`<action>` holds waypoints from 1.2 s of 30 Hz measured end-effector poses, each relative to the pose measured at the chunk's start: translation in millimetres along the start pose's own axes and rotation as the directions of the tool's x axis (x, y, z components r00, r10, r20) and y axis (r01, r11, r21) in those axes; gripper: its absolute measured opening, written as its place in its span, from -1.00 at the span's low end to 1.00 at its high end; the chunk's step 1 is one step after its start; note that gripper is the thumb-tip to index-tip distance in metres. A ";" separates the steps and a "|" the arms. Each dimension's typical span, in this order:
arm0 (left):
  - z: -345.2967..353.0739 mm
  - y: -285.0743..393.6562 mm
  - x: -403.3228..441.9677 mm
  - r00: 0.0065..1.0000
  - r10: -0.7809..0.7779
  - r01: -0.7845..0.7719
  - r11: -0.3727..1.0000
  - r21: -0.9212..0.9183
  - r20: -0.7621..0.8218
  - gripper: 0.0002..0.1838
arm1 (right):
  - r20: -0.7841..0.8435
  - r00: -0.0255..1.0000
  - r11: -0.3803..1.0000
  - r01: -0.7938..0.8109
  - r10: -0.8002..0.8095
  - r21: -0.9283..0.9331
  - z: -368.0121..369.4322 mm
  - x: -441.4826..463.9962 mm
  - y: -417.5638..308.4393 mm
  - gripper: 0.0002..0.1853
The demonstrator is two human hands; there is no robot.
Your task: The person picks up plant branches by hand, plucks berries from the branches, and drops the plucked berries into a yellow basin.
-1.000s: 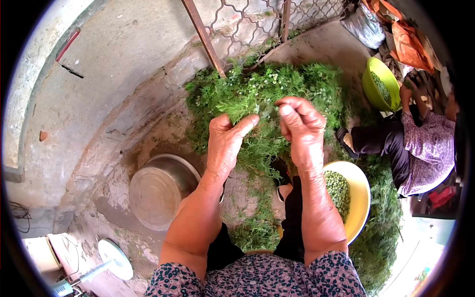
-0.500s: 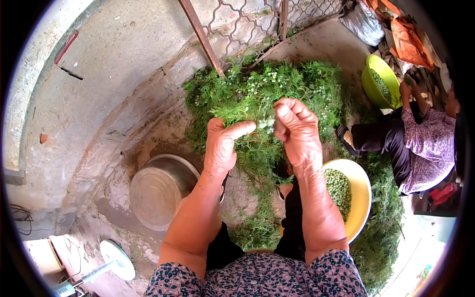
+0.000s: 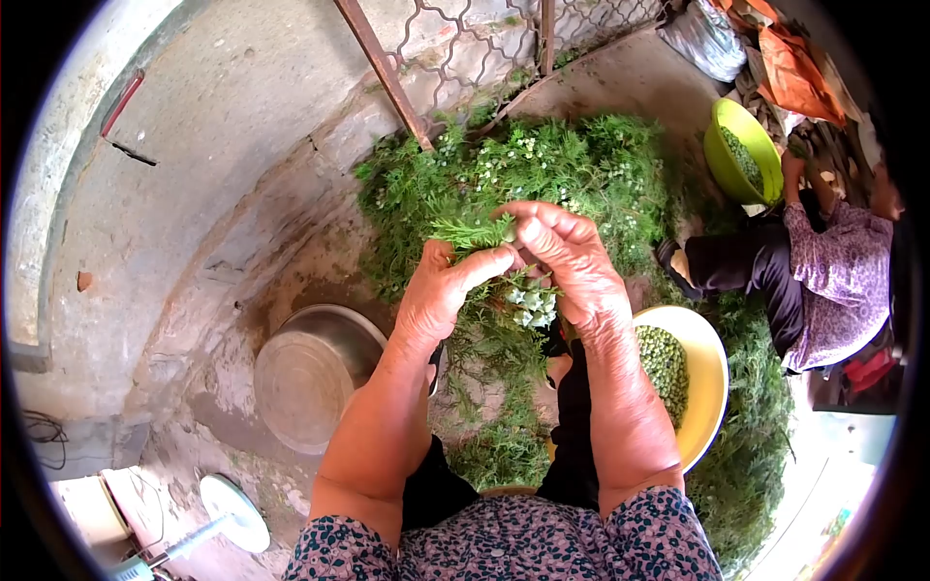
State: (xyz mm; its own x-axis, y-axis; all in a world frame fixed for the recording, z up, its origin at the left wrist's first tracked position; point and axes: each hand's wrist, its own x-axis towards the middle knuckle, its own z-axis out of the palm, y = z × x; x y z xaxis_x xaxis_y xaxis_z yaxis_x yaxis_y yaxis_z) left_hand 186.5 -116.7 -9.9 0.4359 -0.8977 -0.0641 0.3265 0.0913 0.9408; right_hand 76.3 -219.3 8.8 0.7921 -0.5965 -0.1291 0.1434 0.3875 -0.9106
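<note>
My left hand is closed, with an evergreen sprig of feathery leaves held between thumb and fingers. Against it, my right hand pinches at the same sprig, its thumb and forefinger touching the stem end; exactly what sits between those fingertips is hidden. A cluster of pale green, knobbly seed cones hangs just below the fingers. Under both hands lies a large heap of cut evergreen branches dotted with similar cones. Beside my right forearm, a yellow basin holds many picked green cones.
An upturned metal pot rests left of my arms. At right a co-worker sits by a lime-green basin of cones. A metal lattice fence and concrete wall border the heap. More branches lie at lower right.
My right hand has moved left and slightly down, meeting the left hand at the sprig. The cone cluster now shows below the fingers. The view has shifted slightly.
</note>
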 end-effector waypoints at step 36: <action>4.5 -12.0 8.6 0.956 -0.037 0.000 0.992 -0.127 -0.291 -0.81 | 0.098 0.923 0.619 0.325 -0.372 -0.715 -9.6 -5.0 13.0 -0.66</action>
State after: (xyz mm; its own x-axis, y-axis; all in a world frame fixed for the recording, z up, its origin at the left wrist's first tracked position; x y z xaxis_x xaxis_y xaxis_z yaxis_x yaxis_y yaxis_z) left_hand 182.6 -127.4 -20.2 0.6484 -0.7365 -0.1930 0.4307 0.1458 0.8907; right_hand 68.5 -218.0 -6.2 0.7360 -0.6258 0.2581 -0.0779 -0.4570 -0.8860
